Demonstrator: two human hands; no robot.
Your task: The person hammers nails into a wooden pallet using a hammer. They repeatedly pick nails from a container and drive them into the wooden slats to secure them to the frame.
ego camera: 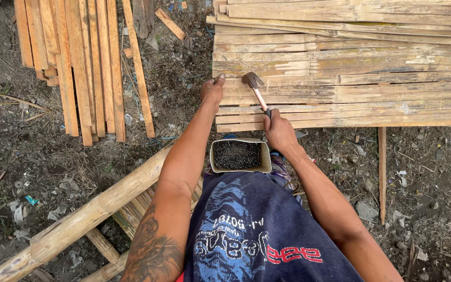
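My right hand (279, 130) grips the handle of a hammer (254, 86), whose metal head rests on the left end of a panel of flattened bamboo slats (351, 78). My left hand (212, 90) presses at the panel's left edge, fingers closed as if pinching something small; I cannot tell what. A small open box of dark nails (237, 155) sits between my forearms, near my body.
A stack of cut wooden strips (74, 57) lies on the dirt at the upper left. Thick bamboo poles (79, 219) run diagonally at the lower left. A thin stick (381, 167) lies at the right, on littered ground.
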